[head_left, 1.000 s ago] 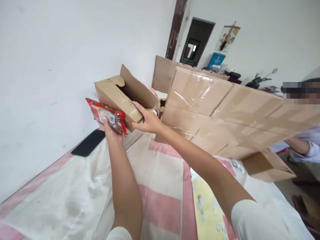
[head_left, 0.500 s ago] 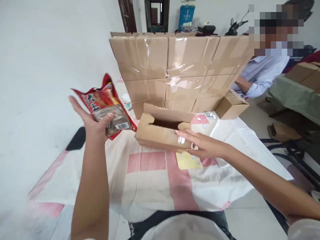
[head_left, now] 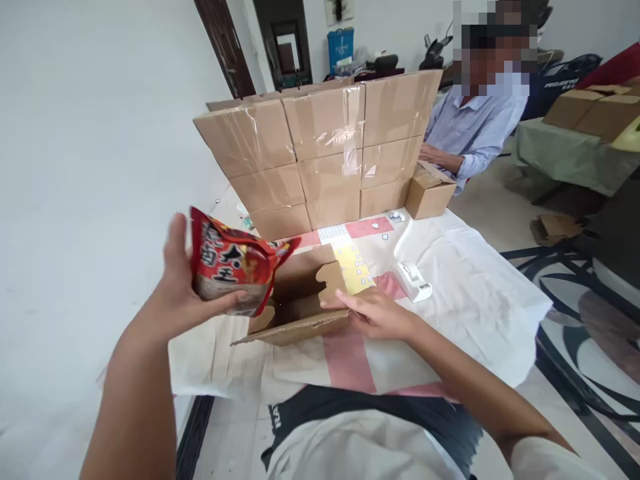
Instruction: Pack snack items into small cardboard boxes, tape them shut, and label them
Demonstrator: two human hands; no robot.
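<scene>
Across our table [head_left: 465, 287], a stack of cartons [head_left: 325, 153] stands behind the open box [head_left: 310, 328], whose right end our right hand [head_left: 383, 312] grips. Our left hand [head_left: 175, 293] grasps the red packet [head_left: 237, 267] near the box's left end.

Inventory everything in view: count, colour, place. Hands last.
Tablecloth: 1, white and pink, foreground
Open box: 1, brown, tablecloth's near side
Packet: 1, mostly red, held near open box's left side
Carton stack: 1, brown, tablecloth's far side
Small box: 1, brown, right of carton stack
Device: 1, white, right of open box
Sheet: 1, yellow, beyond open box
Co-worker: 1, pale blue clothing, beyond small box
Bin: 1, blue, rear
Covered table: 1, green, right rear
Boxes: several, brown, on covered table
Left hand: 1, holding packet
Right hand: 1, touching open box's right end
</scene>
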